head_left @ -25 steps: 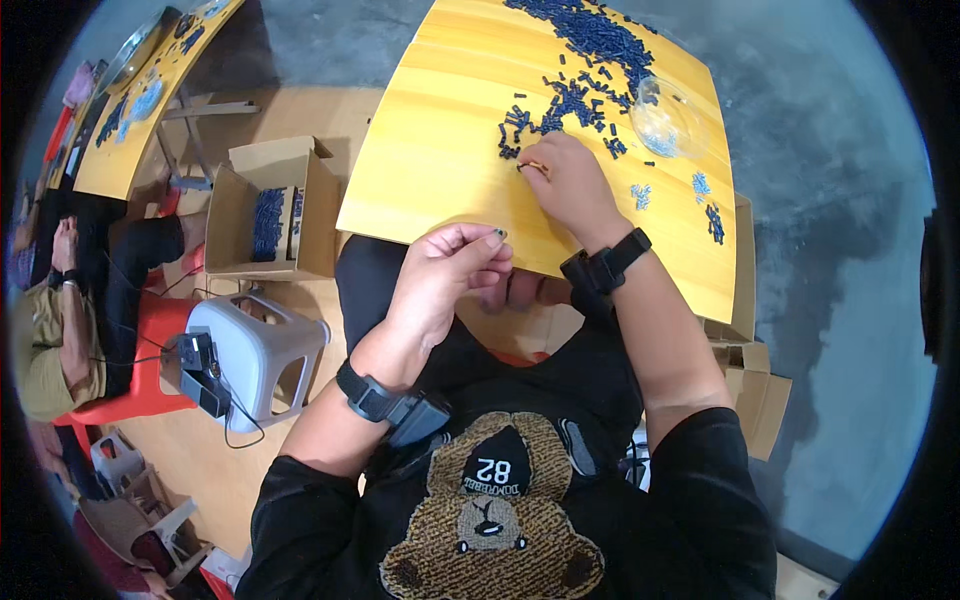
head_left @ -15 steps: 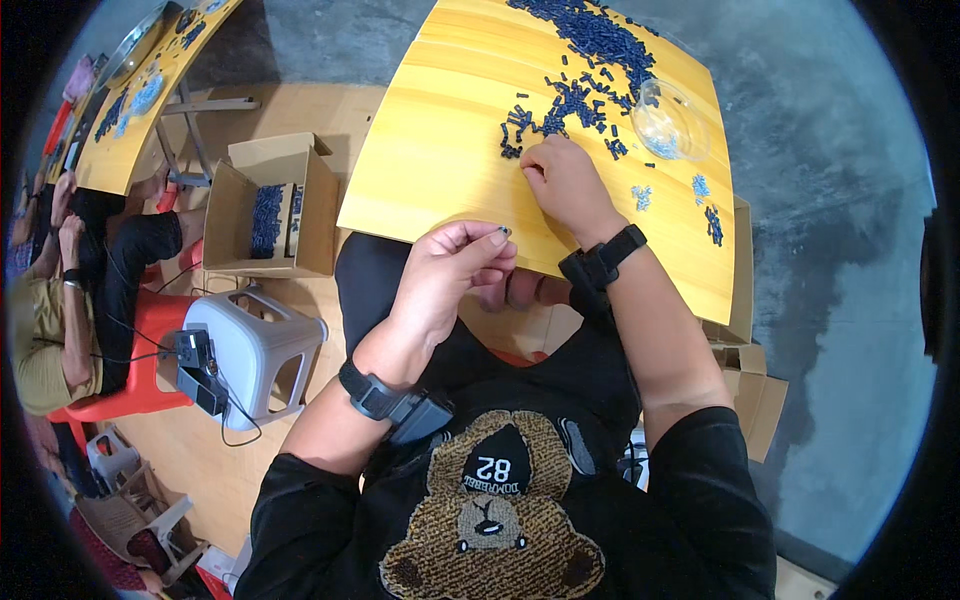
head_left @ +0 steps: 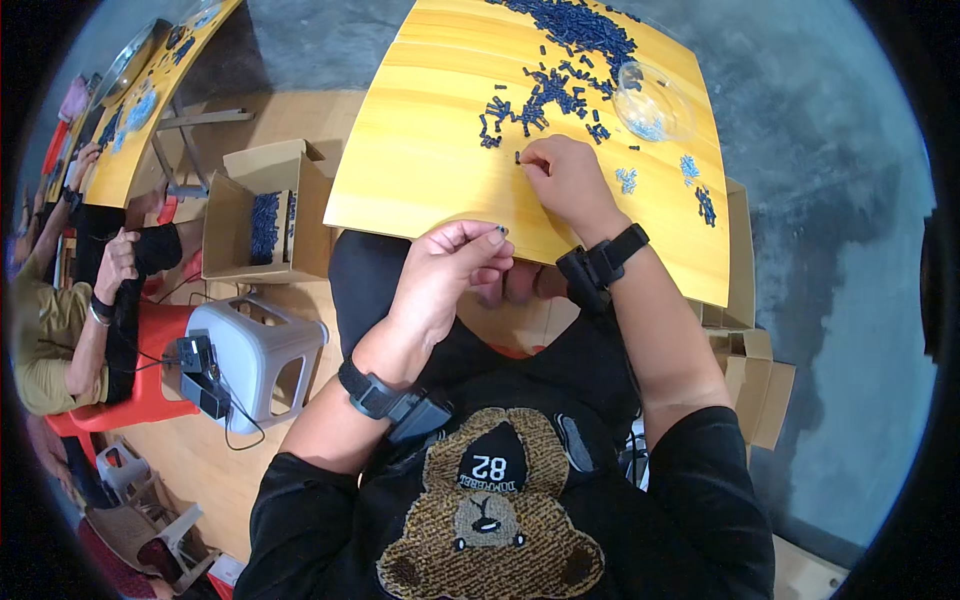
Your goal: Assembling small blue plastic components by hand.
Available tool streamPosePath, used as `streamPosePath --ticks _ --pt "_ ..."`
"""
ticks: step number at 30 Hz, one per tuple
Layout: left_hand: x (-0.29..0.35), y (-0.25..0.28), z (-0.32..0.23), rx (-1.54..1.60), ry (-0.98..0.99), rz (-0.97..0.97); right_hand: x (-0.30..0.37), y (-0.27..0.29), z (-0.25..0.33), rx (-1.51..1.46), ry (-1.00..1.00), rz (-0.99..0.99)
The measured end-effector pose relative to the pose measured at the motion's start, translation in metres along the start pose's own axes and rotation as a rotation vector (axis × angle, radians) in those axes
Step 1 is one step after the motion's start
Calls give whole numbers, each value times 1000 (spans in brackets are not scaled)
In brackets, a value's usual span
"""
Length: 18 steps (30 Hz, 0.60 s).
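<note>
Dark pieces [head_left: 550,92] lie loose on the table [head_left: 420,150], probably for easy reach, while the left hand [head_left: 445,268] pinches a tiny part [head_left: 502,231] and the right hand [head_left: 570,185] has narrow fingers, its hold I cannot tell.

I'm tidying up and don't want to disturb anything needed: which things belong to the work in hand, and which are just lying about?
Likely part of the work:
tiny piece in the left hand
dark piece by the right hand's fingertips
heaped dark pieces
pale pieces
clear bowl

Apparently just lying about:
grey stool
black devices on it
</note>
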<state>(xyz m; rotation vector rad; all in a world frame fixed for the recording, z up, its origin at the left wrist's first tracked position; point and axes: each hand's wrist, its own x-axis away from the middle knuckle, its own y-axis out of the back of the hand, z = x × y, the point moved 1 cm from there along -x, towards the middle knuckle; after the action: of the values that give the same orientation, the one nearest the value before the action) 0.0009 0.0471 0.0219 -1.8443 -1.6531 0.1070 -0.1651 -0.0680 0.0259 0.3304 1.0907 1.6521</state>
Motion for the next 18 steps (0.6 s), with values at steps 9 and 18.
streamPosePath --ticks 9,18 --pt "-1 4 3 -13 -3 4 -6 -7 10 153 -99 20" --pt "-1 7 -4 6 -4 -26 -12 -15 6 218 -55 -3"
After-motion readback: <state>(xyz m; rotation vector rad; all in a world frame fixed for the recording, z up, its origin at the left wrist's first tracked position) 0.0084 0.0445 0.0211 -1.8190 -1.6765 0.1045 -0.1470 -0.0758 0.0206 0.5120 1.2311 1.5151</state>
